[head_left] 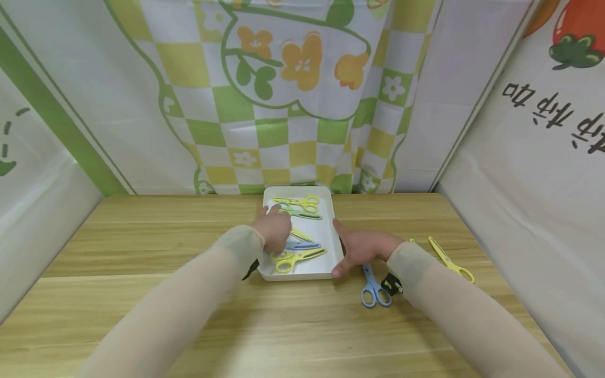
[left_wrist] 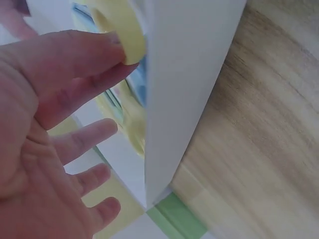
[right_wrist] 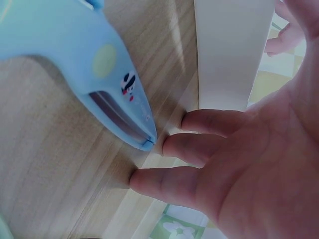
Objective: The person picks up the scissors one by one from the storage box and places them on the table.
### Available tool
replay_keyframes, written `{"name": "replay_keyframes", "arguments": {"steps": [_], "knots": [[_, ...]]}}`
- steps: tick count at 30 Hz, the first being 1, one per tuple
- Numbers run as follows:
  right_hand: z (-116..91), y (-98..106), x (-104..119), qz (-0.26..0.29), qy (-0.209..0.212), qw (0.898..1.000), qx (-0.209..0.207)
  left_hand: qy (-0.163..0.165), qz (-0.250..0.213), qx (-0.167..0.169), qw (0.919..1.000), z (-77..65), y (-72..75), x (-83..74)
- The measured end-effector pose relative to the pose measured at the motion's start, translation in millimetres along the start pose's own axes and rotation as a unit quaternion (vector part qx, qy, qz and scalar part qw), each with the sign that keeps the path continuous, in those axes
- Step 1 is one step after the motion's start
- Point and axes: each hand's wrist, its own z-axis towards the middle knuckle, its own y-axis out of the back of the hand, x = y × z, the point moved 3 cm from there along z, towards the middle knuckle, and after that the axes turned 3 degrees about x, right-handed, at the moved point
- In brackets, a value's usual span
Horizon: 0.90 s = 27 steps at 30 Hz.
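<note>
A white tray (head_left: 315, 226) on the table holds several children's scissors. My left hand (head_left: 274, 229) reaches into its left side; in the left wrist view thumb and forefinger pinch the yellow handle of a pair of scissors (left_wrist: 130, 40), the other fingers spread. Which pair this is in the head view is partly hidden by the hand. Beside it lie blue scissors (head_left: 304, 245) and yellow scissors (head_left: 295, 258). My right hand (head_left: 361, 247) stands at the tray's right wall, fingers extended, with fingertips on the tabletop in the right wrist view. It holds nothing.
Blue scissors (head_left: 370, 289) lie on the wooden table (head_left: 165, 299) by the right wrist. Further right are yellow scissors (head_left: 446, 257). Green scissors (head_left: 304, 214) and yellow scissors (head_left: 309, 203) sit at the tray's far end. A checkered curtain (head_left: 269, 136) hangs behind.
</note>
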Motion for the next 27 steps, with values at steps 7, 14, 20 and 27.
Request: {"name": "replay_keyframes", "arguments": {"steps": [7, 14, 20, 27], "knots": [[0.5, 0.2, -0.7, 0.003, 0.002, 1.0, 0.002, -0.03, -0.046, -0.02, 0.9983, -9.2, 2.1, 7.1], [-1.4, 1.0, 1.3, 0.001, 0.001, 1.0, 0.003, -0.058, -0.121, -0.061, 0.9891, -27.1, 5.0, 8.1], [-1.6, 1.7, 1.7, 0.0, 0.002, 1.0, -0.001, -0.057, -0.159, -0.105, 0.98, -49.1, 4.8, 6.5], [-0.4, 0.6, 0.1, 0.005, 0.005, 1.0, 0.0, -0.027, -0.154, -0.142, 0.9774, -79.5, -2.2, -1.0]]}}
